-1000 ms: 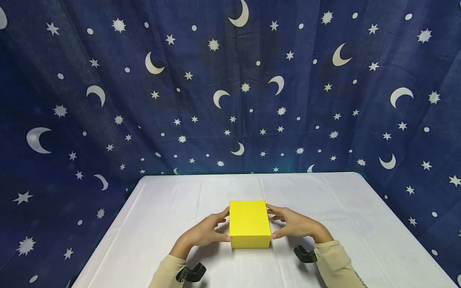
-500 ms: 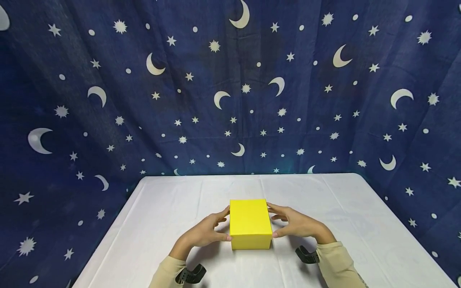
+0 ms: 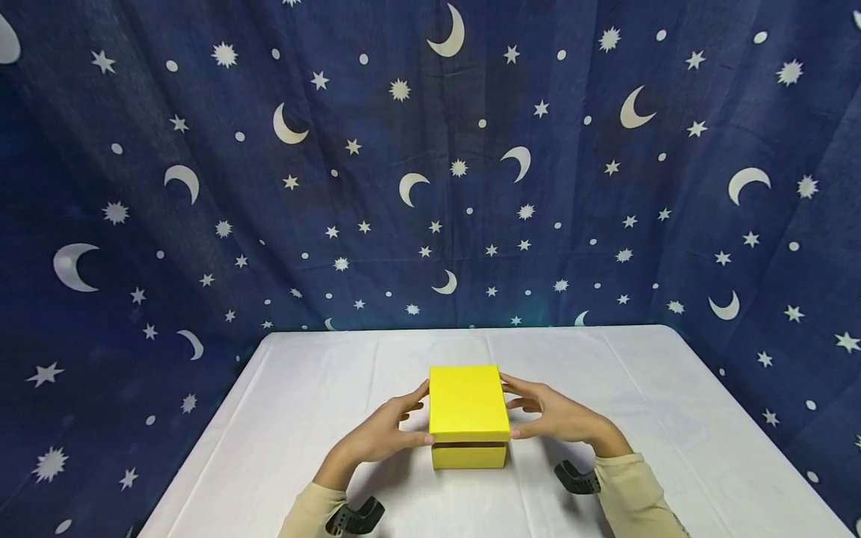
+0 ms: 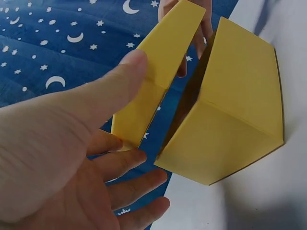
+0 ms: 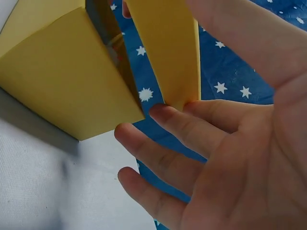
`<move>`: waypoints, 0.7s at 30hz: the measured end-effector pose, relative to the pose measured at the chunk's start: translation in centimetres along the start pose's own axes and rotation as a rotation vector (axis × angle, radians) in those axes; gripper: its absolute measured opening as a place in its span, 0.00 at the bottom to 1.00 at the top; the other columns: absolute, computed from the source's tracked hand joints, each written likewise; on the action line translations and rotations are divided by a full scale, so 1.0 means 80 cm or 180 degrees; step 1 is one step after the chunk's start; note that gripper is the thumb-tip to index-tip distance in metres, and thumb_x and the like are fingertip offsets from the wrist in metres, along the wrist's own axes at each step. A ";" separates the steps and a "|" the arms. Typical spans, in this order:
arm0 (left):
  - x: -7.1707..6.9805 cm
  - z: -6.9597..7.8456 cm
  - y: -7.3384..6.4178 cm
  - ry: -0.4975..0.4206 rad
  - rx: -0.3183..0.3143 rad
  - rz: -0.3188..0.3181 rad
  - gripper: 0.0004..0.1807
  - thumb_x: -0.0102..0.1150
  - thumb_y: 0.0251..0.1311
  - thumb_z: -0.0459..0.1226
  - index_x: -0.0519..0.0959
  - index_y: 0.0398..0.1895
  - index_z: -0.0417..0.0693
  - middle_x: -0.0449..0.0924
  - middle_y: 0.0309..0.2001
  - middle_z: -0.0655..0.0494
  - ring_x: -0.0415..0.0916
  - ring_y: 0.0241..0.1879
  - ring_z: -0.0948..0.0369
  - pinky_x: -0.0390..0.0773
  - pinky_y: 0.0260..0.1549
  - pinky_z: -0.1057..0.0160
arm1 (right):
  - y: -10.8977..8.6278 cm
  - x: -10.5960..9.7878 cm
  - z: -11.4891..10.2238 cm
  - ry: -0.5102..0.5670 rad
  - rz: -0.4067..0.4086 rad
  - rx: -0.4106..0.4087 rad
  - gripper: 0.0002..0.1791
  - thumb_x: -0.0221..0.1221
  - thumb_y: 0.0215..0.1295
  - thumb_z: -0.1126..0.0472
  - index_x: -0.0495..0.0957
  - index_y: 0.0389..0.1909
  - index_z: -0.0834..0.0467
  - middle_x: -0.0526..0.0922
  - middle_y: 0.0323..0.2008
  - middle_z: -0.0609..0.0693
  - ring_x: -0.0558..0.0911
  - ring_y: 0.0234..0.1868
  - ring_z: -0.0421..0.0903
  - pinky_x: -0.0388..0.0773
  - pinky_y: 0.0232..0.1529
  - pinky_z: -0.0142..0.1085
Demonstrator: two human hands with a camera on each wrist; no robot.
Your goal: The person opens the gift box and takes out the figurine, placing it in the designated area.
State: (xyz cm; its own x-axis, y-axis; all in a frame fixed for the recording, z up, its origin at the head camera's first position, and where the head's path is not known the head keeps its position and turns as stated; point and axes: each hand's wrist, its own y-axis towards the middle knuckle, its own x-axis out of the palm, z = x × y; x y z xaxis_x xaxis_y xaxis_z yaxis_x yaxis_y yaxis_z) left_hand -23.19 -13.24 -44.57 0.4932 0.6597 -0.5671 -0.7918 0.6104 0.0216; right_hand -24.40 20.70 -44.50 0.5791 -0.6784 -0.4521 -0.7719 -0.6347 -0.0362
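A yellow box lid (image 3: pixel 468 402) is held level just above its yellow box base (image 3: pixel 468 457), with a dark gap between the two. My left hand (image 3: pixel 383 431) pinches the lid's left side, thumb at the near corner and fingertips farther back. On the opposite side my right hand (image 3: pixel 563 416) grips the lid the same way. In the left wrist view the lid (image 4: pixel 158 67) is fully apart from the base (image 4: pixel 235 105), which stands on the white cloth. Through the gap in the right wrist view, part of the base's (image 5: pixel 72 76) inside shows; its contents are unclear.
A white cloth covers the table (image 3: pixel 323 388). Behind it and at both sides hangs a dark blue curtain (image 3: pixel 377 202) with moons and stars. Each wrist wears a black strap device, one left (image 3: pixel 356 515) and one right (image 3: pixel 576 478).
Both hands have raised the lid upward off the base, opening a gap along the front that was not visible a second ago. The base has stayed on the table.
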 end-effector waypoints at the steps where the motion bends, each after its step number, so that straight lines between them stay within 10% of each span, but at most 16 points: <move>1: 0.000 0.001 0.000 -0.0005 0.0009 0.0009 0.50 0.67 0.64 0.46 0.47 0.82 0.44 0.54 0.80 0.44 0.65 0.72 0.38 0.67 0.69 0.32 | 0.000 0.000 0.000 -0.0013 0.0008 -0.0022 0.56 0.70 0.61 0.55 0.45 0.81 0.62 0.56 0.77 0.69 0.71 0.70 0.67 0.66 0.70 0.68; 11: 0.003 0.015 0.000 -0.0322 0.0295 0.0109 0.44 0.54 0.74 0.44 0.43 0.81 0.40 0.54 0.80 0.43 0.71 0.70 0.44 0.69 0.70 0.37 | 0.000 0.002 -0.002 0.0640 0.0018 -0.0174 0.51 0.64 0.68 0.60 0.41 0.81 0.62 0.49 0.79 0.70 0.81 0.59 0.48 0.83 0.54 0.32; 21: 0.010 0.022 0.003 -0.0252 0.0263 0.0970 0.38 0.59 0.70 0.37 0.55 0.79 0.39 0.69 0.72 0.40 0.79 0.62 0.45 0.78 0.63 0.41 | 0.015 0.020 -0.018 0.0540 0.0904 -0.0326 0.42 0.60 0.73 0.59 0.50 0.81 0.56 0.64 0.74 0.68 0.85 0.52 0.39 0.82 0.54 0.26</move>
State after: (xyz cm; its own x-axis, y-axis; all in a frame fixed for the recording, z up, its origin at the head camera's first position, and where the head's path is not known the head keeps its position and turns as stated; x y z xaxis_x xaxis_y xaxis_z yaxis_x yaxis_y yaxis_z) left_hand -22.33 -11.76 -43.58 0.2670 0.8477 -0.4584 -0.8769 0.4110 0.2493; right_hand -24.00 18.36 -43.98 0.3868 -0.8797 -0.2764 -0.8832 -0.4396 0.1633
